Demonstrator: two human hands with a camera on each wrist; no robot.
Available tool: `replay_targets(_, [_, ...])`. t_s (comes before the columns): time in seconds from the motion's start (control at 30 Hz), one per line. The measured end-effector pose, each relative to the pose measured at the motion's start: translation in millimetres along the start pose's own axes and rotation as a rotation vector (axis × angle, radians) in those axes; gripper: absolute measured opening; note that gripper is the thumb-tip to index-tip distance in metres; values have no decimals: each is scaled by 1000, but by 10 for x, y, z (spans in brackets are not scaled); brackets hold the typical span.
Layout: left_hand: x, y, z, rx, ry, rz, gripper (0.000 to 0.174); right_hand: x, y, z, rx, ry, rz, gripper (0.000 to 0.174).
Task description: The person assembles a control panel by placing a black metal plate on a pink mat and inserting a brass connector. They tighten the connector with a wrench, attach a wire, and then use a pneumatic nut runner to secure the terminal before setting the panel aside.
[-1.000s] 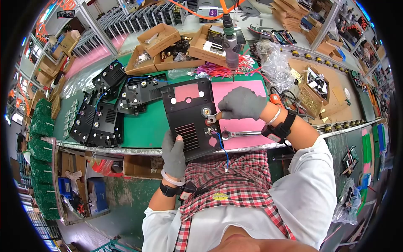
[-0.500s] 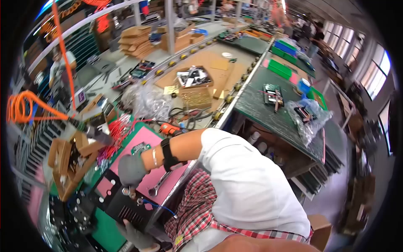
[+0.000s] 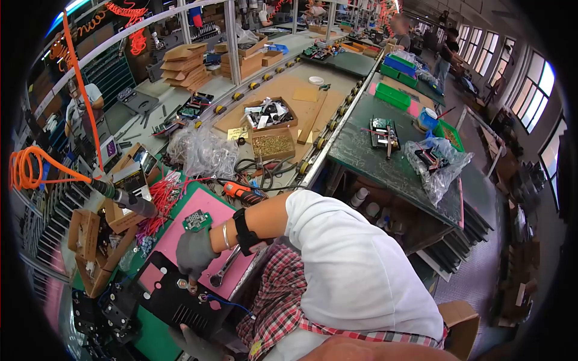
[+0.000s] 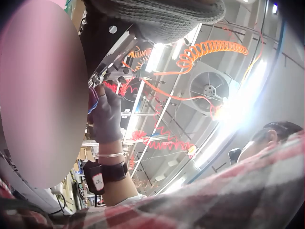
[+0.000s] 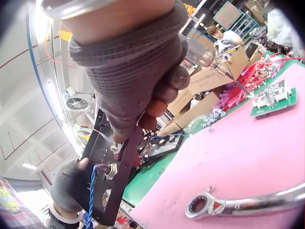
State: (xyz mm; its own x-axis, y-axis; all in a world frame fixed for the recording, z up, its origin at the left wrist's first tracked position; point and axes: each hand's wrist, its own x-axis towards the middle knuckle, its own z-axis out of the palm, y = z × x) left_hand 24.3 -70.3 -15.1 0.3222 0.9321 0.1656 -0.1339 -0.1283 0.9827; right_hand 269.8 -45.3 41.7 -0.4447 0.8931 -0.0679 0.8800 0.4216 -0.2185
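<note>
A black slotted metal panel is held tilted over the bench edge. My gloved left hand grips its near edge, as the right wrist view also shows of this left hand. The gloved right hand has its fingers curled at the panel's far side, the bare thumb and fingertips pinching a small metal fitting. Beside it sits a threaded connector with a twisted blue wire. A ratchet wrench and a green circuit board with a digit display lie on the pink mat.
More black panels lie at the left on the green mat. A power screwdriver hangs over cardboard boxes. Red cable ties, an orange-handled tool and a box of small screws are beyond the mat.
The head view has swung to the right, bringing the side bench and aisle into sight. The circuit board now shows beyond the right hand. Both hands stay at the panel.
</note>
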Motion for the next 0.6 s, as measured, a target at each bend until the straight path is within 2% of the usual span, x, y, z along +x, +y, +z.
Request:
replay_targets(0.23, [-40,88,29,-261,-8,-67,43,-36,-112,127,45,11,186,27])
replay_targets(0.27, [-57,210,93,-247,3,-115,42,-41,-93,174,9,74,169,28])
replay_targets(0.33, [-31,75,0,-23,97,-110,42,23,11,328,10,149,121,29])
replay_targets(0.37, [-10,36,-23,-48,80,-118,41,24,19,334,-10,171,111,33])
replay_targets(0.4, [12,47,-37,-70,65,-125,40,35,0,253,-44,33,181,41])
replay_targets(0.47, [7,159,13,-10,81,-109,35,19,19,244,-94,79,123,53])
replay_targets(0.53, [45,188,37,65,105,-64,31,24,7,150,-106,19,116,53])
replay_targets(0.6, [67,279,10,80,28,-64,30,28,-21,32,-92,-47,117,45])
